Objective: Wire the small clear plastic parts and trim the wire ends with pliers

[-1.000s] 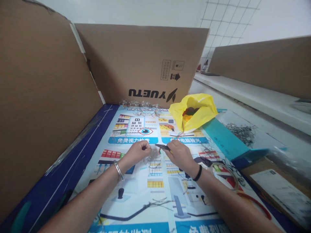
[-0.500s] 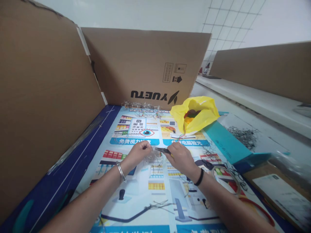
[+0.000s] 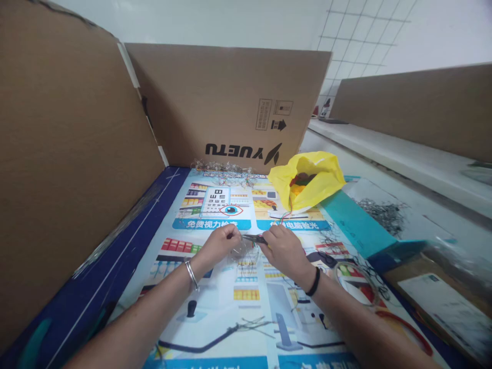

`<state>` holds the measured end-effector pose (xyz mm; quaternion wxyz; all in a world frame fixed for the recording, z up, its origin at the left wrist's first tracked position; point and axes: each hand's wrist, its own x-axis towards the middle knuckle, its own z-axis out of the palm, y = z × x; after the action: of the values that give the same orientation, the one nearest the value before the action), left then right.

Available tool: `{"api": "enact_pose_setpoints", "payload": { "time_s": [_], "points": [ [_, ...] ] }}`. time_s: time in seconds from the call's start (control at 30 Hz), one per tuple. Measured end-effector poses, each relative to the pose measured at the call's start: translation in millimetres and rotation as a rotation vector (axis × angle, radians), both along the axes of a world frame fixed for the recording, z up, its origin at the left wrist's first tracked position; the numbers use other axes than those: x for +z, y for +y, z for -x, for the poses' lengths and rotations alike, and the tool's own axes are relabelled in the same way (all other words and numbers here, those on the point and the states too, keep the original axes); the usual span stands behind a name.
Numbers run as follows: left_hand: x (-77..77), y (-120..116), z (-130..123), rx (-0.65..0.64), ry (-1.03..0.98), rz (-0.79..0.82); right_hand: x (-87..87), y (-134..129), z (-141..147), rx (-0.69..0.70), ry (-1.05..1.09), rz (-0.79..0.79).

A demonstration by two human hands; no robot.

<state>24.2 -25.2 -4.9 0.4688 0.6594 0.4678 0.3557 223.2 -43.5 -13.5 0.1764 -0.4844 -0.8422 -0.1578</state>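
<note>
My right hand is closed round a pair of pliers, whose dark, narrow jaws point left. The tip of the jaws comes close to the fingertips of my left hand. That hand is pinched on thin wire, and a loose tangle of it hangs below the fingers. Whether the jaws grip the wire is too small to tell. Both hands are over the printed poster that covers the table.
Cardboard panels stand at the back and left. A yellow plastic bag lies open at the back right. Tangled wire pieces lie along the back. To the right are a teal box, dark wire bits and a tape roll.
Both hands keep nearly the same place. My right hand and the pliers have turned slightly. The whole view has shifted a little.
</note>
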Motion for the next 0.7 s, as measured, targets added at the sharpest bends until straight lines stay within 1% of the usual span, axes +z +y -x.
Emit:
{"api": "enact_pose_setpoints", "payload": {
  "time_s": [0.23,0.7],
  "points": [
    [-0.9,-0.3,-0.5,-0.005,0.069,-0.051,-1.9,1.4,-0.9,0.018,-0.02,-0.004],
    [1.3,-0.6,-0.8,-0.008,0.106,-0.105,-5.8,2.7,-0.5,0.004,-0.036,0.044]
  ]
}}
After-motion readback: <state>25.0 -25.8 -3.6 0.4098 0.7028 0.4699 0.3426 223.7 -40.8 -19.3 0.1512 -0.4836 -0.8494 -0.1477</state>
